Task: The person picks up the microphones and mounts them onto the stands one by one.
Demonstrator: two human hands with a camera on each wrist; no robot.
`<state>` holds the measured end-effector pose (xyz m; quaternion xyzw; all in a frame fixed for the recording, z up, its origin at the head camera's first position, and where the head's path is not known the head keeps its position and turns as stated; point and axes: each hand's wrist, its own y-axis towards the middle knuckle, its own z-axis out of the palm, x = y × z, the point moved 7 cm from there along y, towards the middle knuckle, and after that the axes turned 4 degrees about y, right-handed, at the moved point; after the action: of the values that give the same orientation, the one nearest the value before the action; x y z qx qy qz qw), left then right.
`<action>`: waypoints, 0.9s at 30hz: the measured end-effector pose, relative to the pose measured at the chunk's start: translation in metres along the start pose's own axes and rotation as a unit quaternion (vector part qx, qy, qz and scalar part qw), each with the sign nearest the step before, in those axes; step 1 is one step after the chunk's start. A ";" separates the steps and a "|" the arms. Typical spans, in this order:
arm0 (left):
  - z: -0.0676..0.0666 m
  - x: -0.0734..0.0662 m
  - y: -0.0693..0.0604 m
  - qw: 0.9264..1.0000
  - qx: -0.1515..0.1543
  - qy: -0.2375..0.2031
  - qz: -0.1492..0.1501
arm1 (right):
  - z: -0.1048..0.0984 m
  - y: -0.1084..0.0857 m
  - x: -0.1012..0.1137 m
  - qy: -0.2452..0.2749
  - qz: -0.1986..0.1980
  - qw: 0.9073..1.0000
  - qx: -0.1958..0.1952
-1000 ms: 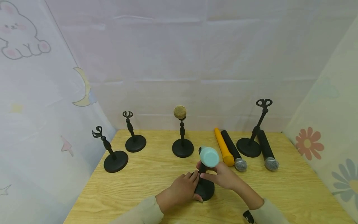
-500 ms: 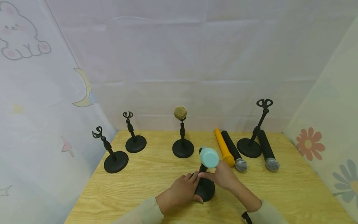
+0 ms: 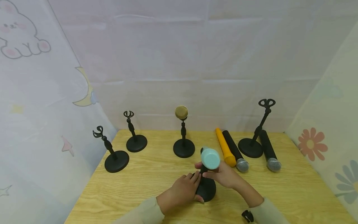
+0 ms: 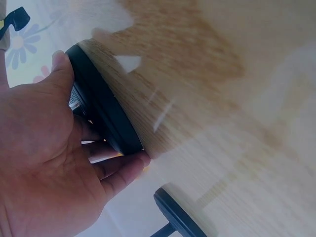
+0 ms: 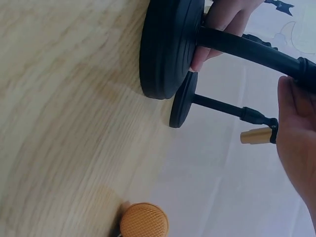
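A black stand with a round base (image 3: 207, 190) bears a light-blue microphone (image 3: 210, 158), its head tilted toward the camera. My left hand (image 3: 183, 190) grips the left edge of that base; in the left wrist view the thumb and fingers of the left hand (image 4: 54, 148) span the black disc (image 4: 106, 106). My right hand (image 3: 225, 175) is around the stand's pole below the microphone. In the right wrist view the right hand (image 5: 301, 133) has its fingers at the collar on the pole (image 5: 252, 52), partly out of frame.
Behind stands a gold microphone (image 3: 181, 112) on a stand. Two bare stands (image 3: 117, 161) (image 3: 136, 143) are at left, another (image 3: 250, 147) at right. An orange microphone (image 3: 225, 147) and two black microphones (image 3: 232, 145) (image 3: 267, 145) lie at right.
My right hand's fingers moved slightly about the pole, its index finger showing again left of it. The left hand stays on the base. The view has shifted a little.
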<state>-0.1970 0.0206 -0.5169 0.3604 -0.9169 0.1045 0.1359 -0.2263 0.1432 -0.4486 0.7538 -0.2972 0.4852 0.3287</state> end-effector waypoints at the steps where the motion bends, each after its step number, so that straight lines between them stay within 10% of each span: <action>1: 0.000 0.000 0.000 1.000 0.001 -0.002 -0.001 | -0.001 0.000 0.000 -0.012 0.005 1.000 -0.009; 15: -0.004 -0.002 -0.001 1.000 0.008 0.016 -0.015 | -0.001 -0.008 0.007 -0.102 0.046 0.987 -0.118; 27: -0.001 0.000 -0.002 1.000 0.012 -0.004 -0.019 | 0.003 -0.005 0.013 -0.129 -0.019 0.988 -0.078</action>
<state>-0.1949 0.0195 -0.5155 0.3798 -0.9091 0.1118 0.1298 -0.2159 0.1420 -0.4382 0.7876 -0.3595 0.3526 0.3550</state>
